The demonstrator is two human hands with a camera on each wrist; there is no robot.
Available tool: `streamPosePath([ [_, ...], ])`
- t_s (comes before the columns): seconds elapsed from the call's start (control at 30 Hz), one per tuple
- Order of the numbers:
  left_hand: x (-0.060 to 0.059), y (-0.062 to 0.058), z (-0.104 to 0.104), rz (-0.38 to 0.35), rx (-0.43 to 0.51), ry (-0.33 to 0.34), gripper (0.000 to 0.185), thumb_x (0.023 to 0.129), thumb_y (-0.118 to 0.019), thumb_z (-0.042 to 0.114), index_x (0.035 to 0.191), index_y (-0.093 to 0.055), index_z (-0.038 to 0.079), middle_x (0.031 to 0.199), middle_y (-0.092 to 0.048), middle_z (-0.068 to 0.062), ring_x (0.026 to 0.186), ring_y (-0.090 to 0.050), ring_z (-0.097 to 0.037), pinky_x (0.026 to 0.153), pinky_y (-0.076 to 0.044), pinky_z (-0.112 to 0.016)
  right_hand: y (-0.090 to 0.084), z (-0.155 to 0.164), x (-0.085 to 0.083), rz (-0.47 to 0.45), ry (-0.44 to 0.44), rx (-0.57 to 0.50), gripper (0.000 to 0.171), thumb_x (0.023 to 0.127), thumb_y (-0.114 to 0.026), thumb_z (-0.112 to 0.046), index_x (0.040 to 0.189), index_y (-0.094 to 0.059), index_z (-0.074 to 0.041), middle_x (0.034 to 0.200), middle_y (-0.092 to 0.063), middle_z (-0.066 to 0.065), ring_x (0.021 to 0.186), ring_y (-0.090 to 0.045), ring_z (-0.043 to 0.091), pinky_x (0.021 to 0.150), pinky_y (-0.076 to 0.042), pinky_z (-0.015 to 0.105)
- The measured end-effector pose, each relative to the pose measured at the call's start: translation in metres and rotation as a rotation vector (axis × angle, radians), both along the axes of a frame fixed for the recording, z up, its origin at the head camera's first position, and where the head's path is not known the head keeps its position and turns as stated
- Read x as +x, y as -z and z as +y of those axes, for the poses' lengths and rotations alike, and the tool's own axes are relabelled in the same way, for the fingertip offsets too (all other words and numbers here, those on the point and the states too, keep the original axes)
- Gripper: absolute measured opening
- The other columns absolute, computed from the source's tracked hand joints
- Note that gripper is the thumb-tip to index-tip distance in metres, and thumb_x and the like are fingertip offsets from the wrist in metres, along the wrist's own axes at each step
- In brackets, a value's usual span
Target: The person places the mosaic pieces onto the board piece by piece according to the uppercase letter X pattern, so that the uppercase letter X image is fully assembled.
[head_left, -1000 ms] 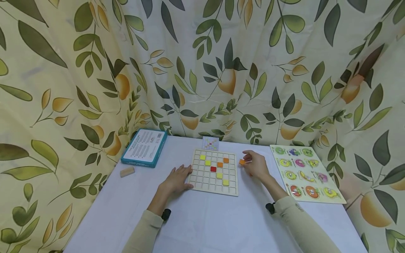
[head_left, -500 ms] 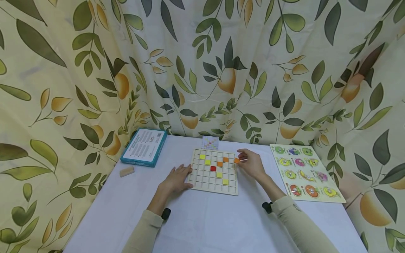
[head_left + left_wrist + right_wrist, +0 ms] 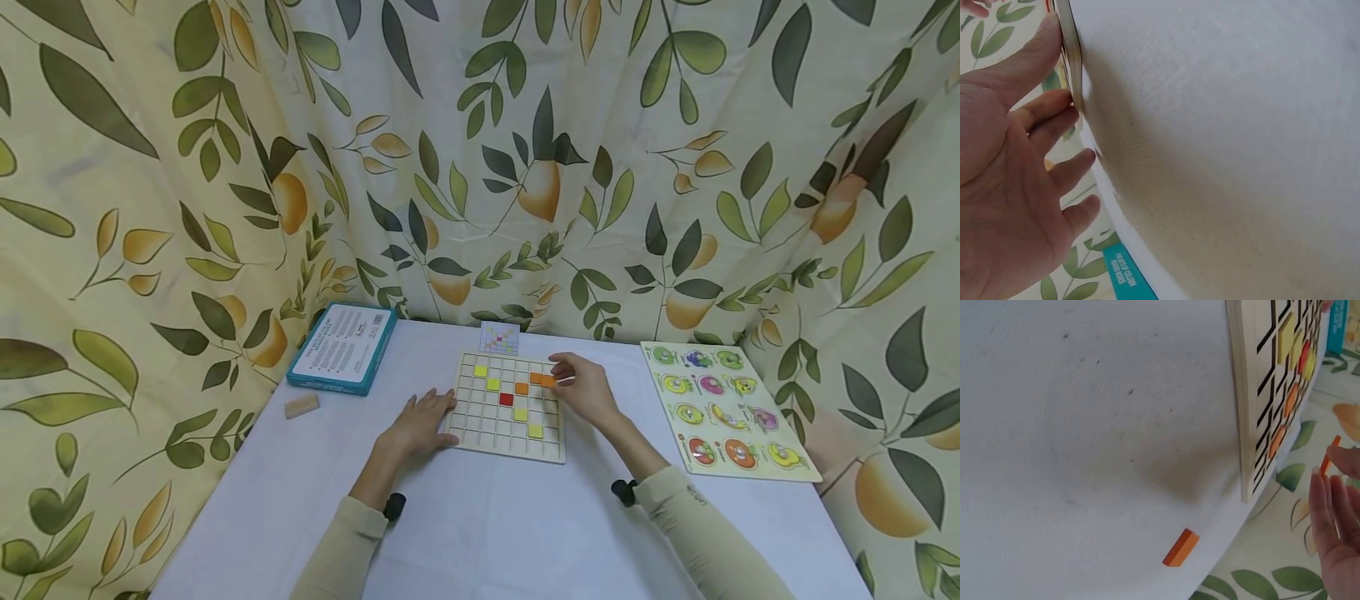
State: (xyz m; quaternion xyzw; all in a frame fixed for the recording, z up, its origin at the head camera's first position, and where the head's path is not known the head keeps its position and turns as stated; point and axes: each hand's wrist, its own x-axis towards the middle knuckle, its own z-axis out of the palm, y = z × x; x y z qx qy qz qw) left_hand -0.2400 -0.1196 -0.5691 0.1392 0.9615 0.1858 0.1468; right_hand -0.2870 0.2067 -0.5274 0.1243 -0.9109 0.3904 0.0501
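My right hand pinches an orange square tile between thumb and fingers, over the upper right part of a pale wooden grid board. Seen from the head, this tile overlaps the right side of an orange tile on the board. Another orange tile, a red tile and several yellow ones form crossing diagonals on the grid. My left hand rests at the board's left edge, fingers spread and fingertips against it. In the right wrist view a loose orange tile lies on the tablecloth.
Behind the board is a small pattern card. A teal box and a small wooden block lie at the left. On the right lies a fruit picture board. A leaf-patterned curtain surrounds the white-covered table.
My right hand has moved left, carrying the orange tile from beside the board to over its upper right squares. The left hand has stayed at the board's left edge.
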Motion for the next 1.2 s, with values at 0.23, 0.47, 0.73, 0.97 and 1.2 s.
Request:
streamPosePath([
  [0.23, -0.001, 0.004, -0.001, 0.009, 0.012, -0.001, 0.087, 0.092, -0.079, 0.043, 0.164, -0.035, 0.017, 0.169, -0.033, -0.004, 0.161, -0.016, -0.026, 0.131, -0.008, -0.052, 0.000, -0.009, 0.001, -0.008, -0.021, -0.016, 0.053, 0.082, -0.080, 0.008, 0.133, -0.065, 0.002, 0.108, -0.072, 0.016, 0.100, -0.072, 0.030, 0.090, -0.063, 0.044],
  [0.47, -0.001, -0.001, -0.001, -0.010, 0.005, -0.008, 0.087, 0.093, -0.078, 0.041, 0.164, -0.034, 0.016, 0.170, -0.032, -0.004, 0.161, -0.015, -0.027, 0.131, -0.007, -0.051, -0.001, -0.020, 0.003, -0.024, -0.039, -0.027, 0.053, 0.083, -0.080, 0.008, 0.133, -0.065, 0.000, 0.109, -0.072, 0.016, 0.102, -0.071, 0.031, 0.091, -0.063, 0.044],
  [0.73, -0.002, 0.004, -0.002, 0.008, 0.030, -0.013, 0.088, 0.091, -0.080, 0.043, 0.163, -0.035, 0.017, 0.169, -0.033, -0.004, 0.161, -0.015, -0.027, 0.131, -0.007, -0.053, 0.002, -0.033, 0.005, -0.035, -0.068, -0.037, 0.054, 0.082, -0.080, 0.008, 0.133, -0.066, 0.001, 0.107, -0.072, 0.014, 0.102, -0.071, 0.029, 0.090, -0.063, 0.042],
  [0.97, 0.003, -0.005, 0.000, 0.003, 0.026, -0.004, 0.085, 0.093, -0.079, 0.039, 0.162, -0.037, 0.014, 0.169, -0.035, -0.008, 0.160, -0.017, -0.029, 0.131, -0.009, -0.053, 0.007, -0.042, 0.005, -0.047, -0.097, -0.048, 0.057, 0.081, -0.082, 0.007, 0.135, -0.065, 0.000, 0.111, -0.072, 0.017, 0.103, -0.071, 0.028, 0.091, -0.062, 0.041],
  [1.2, 0.007, -0.012, 0.000, 0.005, 0.037, 0.002, 0.080, 0.093, -0.079, 0.038, 0.160, -0.042, 0.014, 0.169, -0.034, -0.006, 0.160, -0.018, -0.029, 0.131, -0.010, -0.053, 0.010, -0.053, 0.006, -0.051, -0.107, -0.050, 0.057, 0.079, -0.083, 0.010, 0.133, -0.067, 0.000, 0.107, -0.072, 0.014, 0.099, -0.071, 0.027, 0.089, -0.063, 0.041],
])
